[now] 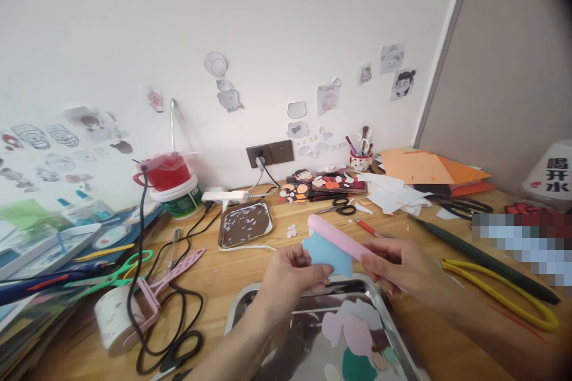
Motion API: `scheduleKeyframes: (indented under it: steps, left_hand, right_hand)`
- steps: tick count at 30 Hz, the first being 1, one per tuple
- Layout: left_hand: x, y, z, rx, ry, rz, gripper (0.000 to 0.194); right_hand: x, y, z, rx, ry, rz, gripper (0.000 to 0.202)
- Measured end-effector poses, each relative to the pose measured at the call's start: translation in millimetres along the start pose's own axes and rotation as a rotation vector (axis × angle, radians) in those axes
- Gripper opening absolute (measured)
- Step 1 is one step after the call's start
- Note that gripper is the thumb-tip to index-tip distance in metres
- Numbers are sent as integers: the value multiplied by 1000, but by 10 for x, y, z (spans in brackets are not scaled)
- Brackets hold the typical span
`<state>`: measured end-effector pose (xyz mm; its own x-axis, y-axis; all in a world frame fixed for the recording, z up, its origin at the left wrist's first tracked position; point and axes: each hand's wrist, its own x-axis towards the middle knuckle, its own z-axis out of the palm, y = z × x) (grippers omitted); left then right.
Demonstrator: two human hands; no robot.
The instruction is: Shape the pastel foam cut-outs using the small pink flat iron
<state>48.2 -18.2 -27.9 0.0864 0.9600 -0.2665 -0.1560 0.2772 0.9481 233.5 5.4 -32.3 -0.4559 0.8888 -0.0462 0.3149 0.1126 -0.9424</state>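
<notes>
My left hand (289, 274) pinches a light blue cut-out sheet (328, 257) with a wavy edge between thumb and fingers. In my right hand (395, 262) is a long pink stick-like tool (335, 237) with a rounded end. It slants up to the left and overlaps the upper part of the blue sheet; I cannot tell whether they touch. Both are held over the far rim of a shiny metal tray (243, 294). Inside the tray lie pale pink cut-outs (357, 333), a dark green piece (357, 366) and several other shapes.
On the left are a pink lint roller (118, 315), green scissors (118, 277) and looping black cable (183, 294). A brown tray (245, 226), black-handled scissors (344, 207) and paper scraps (393, 193) lie behind. Yellow-handled pliers-like tool (513, 286) sits right, beside a dark green stick (482, 256).
</notes>
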Motion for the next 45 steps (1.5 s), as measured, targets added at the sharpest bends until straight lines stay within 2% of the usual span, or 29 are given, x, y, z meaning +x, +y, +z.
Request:
scheduleKeyframes:
  steps: [6,12,17,19,25,29,32,39,45]
  left_hand:
    - [12,41,-18,-6,3,14,16]
    - [29,60,-62,-43,37,18,14]
    - [45,42,-82,-61,36,34,18]
    - [43,36,-72,-52,36,25,19]
    - [13,20,-18,31,-38,5,30]
    - [1,7,-11,90,-94,-13,22]
    - [-6,16,-15,86,-85,21,19]
    - [28,35,-62,131,-44,-7,18]
    - [56,33,-113,123,-36,16,17]
  right_hand:
    - [31,22,-55,26,37,-3,29]
    - [57,19,-150,116,161,78,35]
    - [20,-44,-82,55,-60,30,31]
    - [-1,-77,-30,21,-95,21,29]
    - [-23,-27,50,-11,-66,1,27]
    - [-21,25,54,-15,-52,-11,26]
    - [-14,15,52,-18,-38,-10,27]
    - [22,-29,18,10,18,26,31]
    - [24,-24,-25,-15,9,26,31]
